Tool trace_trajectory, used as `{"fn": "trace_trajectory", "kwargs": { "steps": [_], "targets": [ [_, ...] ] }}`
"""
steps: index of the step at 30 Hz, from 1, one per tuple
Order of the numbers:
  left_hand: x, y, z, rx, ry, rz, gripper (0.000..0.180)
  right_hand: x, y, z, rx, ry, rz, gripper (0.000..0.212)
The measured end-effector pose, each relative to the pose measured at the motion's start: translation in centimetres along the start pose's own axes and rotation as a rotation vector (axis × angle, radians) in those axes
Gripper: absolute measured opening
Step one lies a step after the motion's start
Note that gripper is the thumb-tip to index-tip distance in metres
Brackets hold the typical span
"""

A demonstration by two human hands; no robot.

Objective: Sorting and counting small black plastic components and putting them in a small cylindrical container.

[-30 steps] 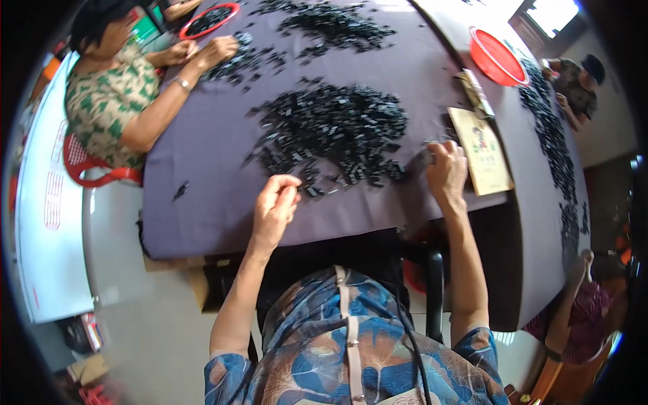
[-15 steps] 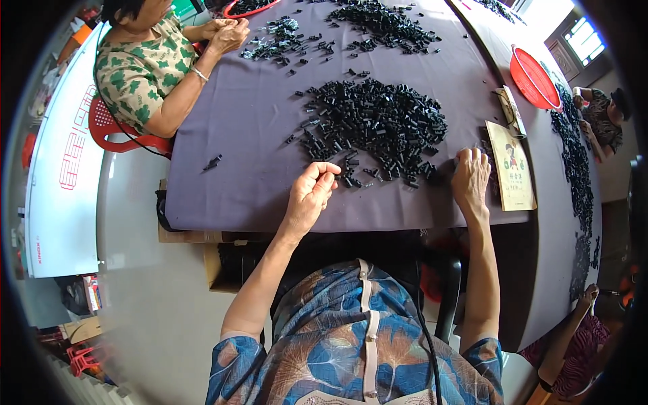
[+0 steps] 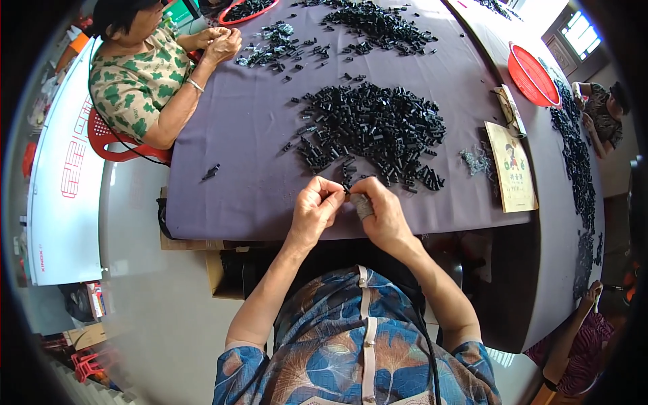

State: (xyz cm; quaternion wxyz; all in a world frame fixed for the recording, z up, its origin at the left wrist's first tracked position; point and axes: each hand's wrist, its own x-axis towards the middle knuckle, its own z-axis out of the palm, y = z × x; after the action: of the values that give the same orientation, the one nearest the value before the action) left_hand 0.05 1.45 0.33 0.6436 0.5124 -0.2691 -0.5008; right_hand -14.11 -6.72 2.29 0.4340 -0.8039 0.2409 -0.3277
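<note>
Pinched at the fingertips, between the front edge of the table and a big heap: one tiny black plastic piece, dark and hard-looking, mostly hidden by fingers. Cannot tell its full shape. Left hand and right hand close together, thumb and finger of each squeezed on the piece. Around one finger of the right hand, a rough-looking grey wrap.

Just past the hands, a big heap of small black plastic parts: short and stubby, like little blocks and tubes, a bit shiny, lying every which way, thick in the middle and thin at the edges. Under the heap, a smooth purple-grey cloth with soft creases.

To the right, a loose patch of thin silvery bits, wiry-looking, too small to make out well. Just beside, a flat cream paper booklet with a little drawing on the front. Farther off, a round red plastic basket full of tiny holes. On the left, well apart from the heap, a few loose black parts. Beyond, a co-worker's hands, held together.
</note>
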Motion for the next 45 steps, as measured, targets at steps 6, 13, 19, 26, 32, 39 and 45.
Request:
{"fn": "trace_trajectory", "kwargs": {
  "steps": [6,13,19,26,32,39,45],
  "targets": [
    [-0.2,0.0,-0.1,0.216,0.007,0.147,0.013,-0.4,0.5,0.7,0.04,-0.022,0.028,0.034],
    [0.0,0.4,0.4,0.045,0.093,-0.01,0.016,-0.8,1.2,0.9,0.152,0.047,0.089,0.033],
    [0.6,0.2,0.9,-0.021,0.197,0.01,0.007,-0.9,0.9,1.4,0.197,0.038,0.128,0.036],
    [0.2,0.4,1.4,0.025,0.228,0.005,0.012,-0.9,0.4,1.6,0.122,0.092,0.082,0.032],
    [0.0,0.0,1.2,0.119,0.188,0.064,0.013,-1.3,0.3,1.7,0.083,0.127,0.068,0.03],
    [-0.7,-0.3,0.8,-0.033,0.13,-0.013,0.015,-1.4,-0.1,1.1,0.081,0.071,0.059,0.028],
    [-1.8,-0.3,0.7,-0.167,0.075,-0.095,0.013,-1.8,0.1,0.8,0.183,-0.029,0.153,0.025]
  ]
}}
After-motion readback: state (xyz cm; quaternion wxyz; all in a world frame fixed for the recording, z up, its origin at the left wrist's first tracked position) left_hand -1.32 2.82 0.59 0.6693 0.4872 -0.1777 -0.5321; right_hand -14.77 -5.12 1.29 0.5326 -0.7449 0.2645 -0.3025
